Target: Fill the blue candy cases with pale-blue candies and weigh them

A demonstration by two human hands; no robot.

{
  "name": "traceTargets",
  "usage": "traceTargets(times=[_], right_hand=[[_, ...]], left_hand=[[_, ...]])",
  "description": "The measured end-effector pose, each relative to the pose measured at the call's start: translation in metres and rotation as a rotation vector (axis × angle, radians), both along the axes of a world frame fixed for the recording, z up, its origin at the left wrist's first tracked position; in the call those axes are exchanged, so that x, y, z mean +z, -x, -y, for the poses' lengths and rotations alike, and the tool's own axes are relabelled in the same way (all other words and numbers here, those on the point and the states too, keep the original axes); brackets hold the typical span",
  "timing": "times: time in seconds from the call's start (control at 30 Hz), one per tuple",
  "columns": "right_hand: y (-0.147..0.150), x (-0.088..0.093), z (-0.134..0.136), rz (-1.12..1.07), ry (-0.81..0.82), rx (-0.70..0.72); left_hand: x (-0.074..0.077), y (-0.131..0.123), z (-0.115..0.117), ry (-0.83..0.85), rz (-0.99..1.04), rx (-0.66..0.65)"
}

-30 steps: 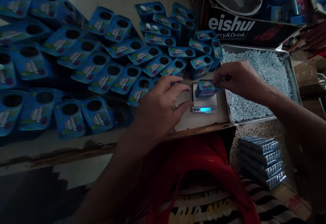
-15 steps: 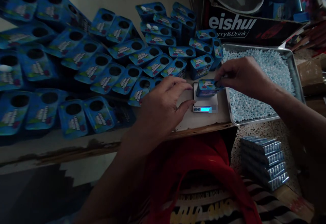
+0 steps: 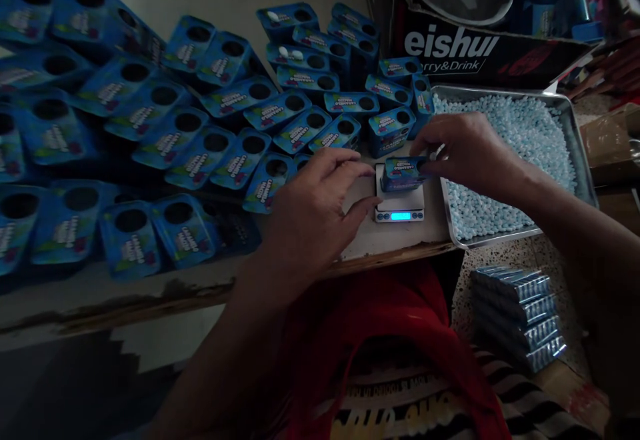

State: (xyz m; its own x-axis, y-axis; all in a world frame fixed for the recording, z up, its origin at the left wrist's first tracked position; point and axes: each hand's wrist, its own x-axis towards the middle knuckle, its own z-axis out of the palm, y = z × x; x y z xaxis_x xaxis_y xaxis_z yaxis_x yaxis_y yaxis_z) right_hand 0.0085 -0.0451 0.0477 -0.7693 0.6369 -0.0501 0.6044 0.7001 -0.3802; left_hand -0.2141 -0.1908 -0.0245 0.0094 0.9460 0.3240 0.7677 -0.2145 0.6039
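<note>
A small blue box (image 3: 403,173) rests on a little digital scale (image 3: 400,208) whose display glows blue. My right hand (image 3: 467,153) hovers over the box's right end, its fingertips pinched together at the box's hole; what they pinch is too small to see. My left hand (image 3: 313,210) lies just left of the scale, fingers curled loosely, thumb near the scale's edge, holding nothing I can see.
Many open blue boxes (image 3: 175,133) with round holes cover the table to the left and behind. A metal tray (image 3: 575,153) of pale blue candies sits right of the scale. A cardboard carton (image 3: 480,47) stands behind; wrapped packs (image 3: 517,313) lie lower right.
My right hand's fingertips shifted slightly over the box's right end. The left hand has stayed beside the scale. The view moved a little.
</note>
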Motion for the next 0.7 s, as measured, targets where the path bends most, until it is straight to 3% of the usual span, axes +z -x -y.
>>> traceTargets(times=[0.1,0.2,0.3,0.47,0.6,0.7], right_hand=[[-0.006,0.009,0.0,-0.003,-0.026,-0.049],[-0.034,0.011,-0.003,0.059,-0.089,-0.201],[-0.075,-0.008,-0.001,0.295,-0.079,-0.286],[-0.112,-0.056,0.026,0.495,-0.08,-0.15],[-0.113,-0.068,0.038,0.605,-0.109,-0.194],[-0.119,-0.07,0.032,0.543,-0.089,-0.265]], left_hand=[[0.002,0.001,0.001,0.004,0.0,-0.011],[0.003,0.005,0.003,-0.035,-0.021,-0.006],[0.003,0.008,0.004,-0.046,-0.036,0.01],[0.007,0.001,0.002,-0.008,-0.044,-0.007],[0.016,-0.008,0.008,-0.024,-0.093,-0.04],[0.021,-0.009,0.018,-0.033,-0.142,-0.041]])
